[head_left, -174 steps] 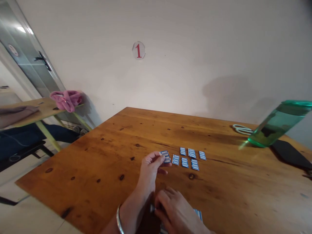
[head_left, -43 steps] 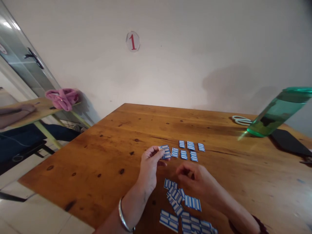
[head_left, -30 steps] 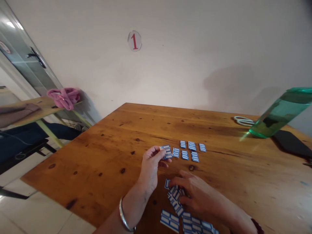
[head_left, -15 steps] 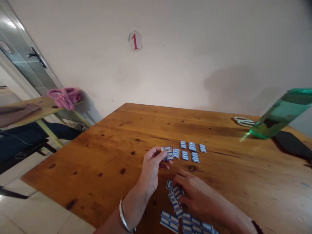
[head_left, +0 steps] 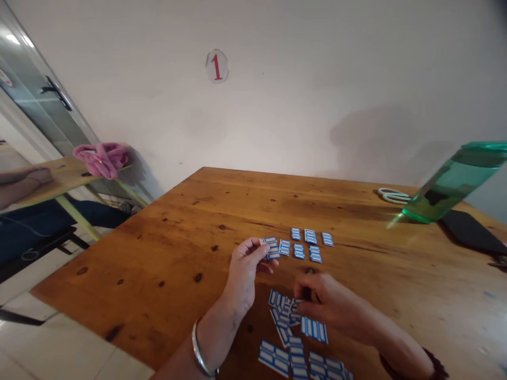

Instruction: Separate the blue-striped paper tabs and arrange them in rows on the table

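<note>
My left hand [head_left: 251, 258] pinches a few small white label sheets with blue frames [head_left: 271, 248] between thumb and fingers, raised a little over the table. Low over a loose pile of similar label sheets [head_left: 283, 316] is my right hand [head_left: 319, 298]; its thumb and index finger are curled in at the edge of one sheet, and the fingertips partly cover it. Another sheet [head_left: 315, 330] lies just under this hand. Beyond the hands, several small label stacks [head_left: 310, 236] stand in two short rows, the nearest [head_left: 284, 247] right beside the left hand's sheets.
A green bottle [head_left: 455, 182] stands at the right, with a white cable [head_left: 393, 196] and a dark flat object [head_left: 473, 232] near it on the wooden table [head_left: 178, 221]. At the left, another person's hands [head_left: 37, 177] rest on a second table with a pink cloth [head_left: 103, 159].
My right hand has shifted right and slightly up from the pile, and sheets under it have moved apart. My left hand keeps its grip on its sheets. The view has shifted slightly.
</note>
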Action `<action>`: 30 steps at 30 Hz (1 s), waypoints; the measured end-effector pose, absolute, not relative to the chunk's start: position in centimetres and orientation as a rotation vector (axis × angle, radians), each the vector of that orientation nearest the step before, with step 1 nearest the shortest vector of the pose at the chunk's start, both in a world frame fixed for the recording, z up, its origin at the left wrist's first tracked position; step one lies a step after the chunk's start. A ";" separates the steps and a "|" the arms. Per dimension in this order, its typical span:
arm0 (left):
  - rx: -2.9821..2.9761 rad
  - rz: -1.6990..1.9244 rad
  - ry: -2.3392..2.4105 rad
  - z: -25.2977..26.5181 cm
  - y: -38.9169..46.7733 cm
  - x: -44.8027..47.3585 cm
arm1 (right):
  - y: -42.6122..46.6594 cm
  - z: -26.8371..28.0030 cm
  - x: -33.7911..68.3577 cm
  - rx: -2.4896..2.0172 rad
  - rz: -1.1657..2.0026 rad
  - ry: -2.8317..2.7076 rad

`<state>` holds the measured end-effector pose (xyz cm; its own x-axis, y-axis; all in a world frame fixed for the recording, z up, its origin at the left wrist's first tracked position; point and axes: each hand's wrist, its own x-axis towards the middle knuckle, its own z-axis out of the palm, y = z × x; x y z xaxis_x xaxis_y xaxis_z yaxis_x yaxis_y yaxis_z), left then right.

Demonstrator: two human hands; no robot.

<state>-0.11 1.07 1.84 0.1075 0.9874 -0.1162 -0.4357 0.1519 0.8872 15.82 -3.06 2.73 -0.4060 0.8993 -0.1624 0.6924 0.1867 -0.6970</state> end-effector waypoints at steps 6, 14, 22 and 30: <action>0.808 1.236 0.883 2.0 1.0 -0.1 | -2.9 2.4 16.0 -1.442 1.159 -2.197; 0.821 1.218 0.884 1.8 1.1 -0.1 | -2.6 1.0 16.1 -1.420 1.314 -2.003; 0.912 1.115 0.945 2.0 0.8 0.1 | -1.7 1.0 16.9 -1.347 1.210 -1.725; 0.917 1.049 0.952 2.0 0.8 0.3 | -1.4 1.3 16.8 -1.343 1.257 -1.481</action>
<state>0.28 0.78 1.98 0.2135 0.9597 -0.1828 -0.2751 0.2386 0.9313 16.78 -1.39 1.29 -0.1580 0.9844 -0.0770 0.2360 -0.0380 -0.9710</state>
